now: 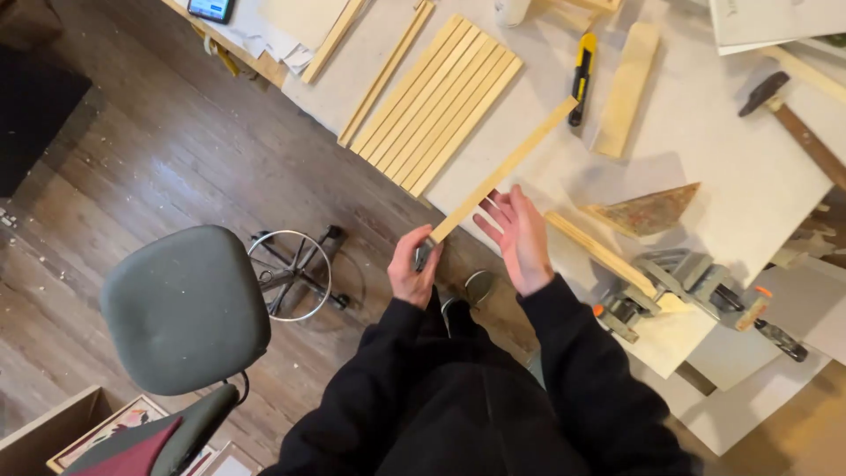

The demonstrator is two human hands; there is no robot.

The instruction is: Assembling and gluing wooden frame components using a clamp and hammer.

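Here the left hand [412,264] gripped the near end of a long pale wooden slat [502,169], which ran up-right over the white worktable [749,176]; the right hand [520,236], open, lay just beside it.

- Both arms in black sleeves, reaching forward from the lower middle of the view, forearms converging slightly toward the hands.
- Left hand [412,267] curled closed, fingers [423,256] wrapped round something small and grey, thumb pressed along the top, knuckles turned up and outward.
- Left wrist bare just past the cuff, bent a little inward.
- Right hand [518,234] open and flat, palm turned toward the left hand, fingers [495,211] straight, slightly spread, pointing up and to the left.
- Right thumb set along the upper edge of the palm.
- Right wrist straight, in line with the forearm, cuff ending just below the heel of the hand.
- Hands near each other, not touching.
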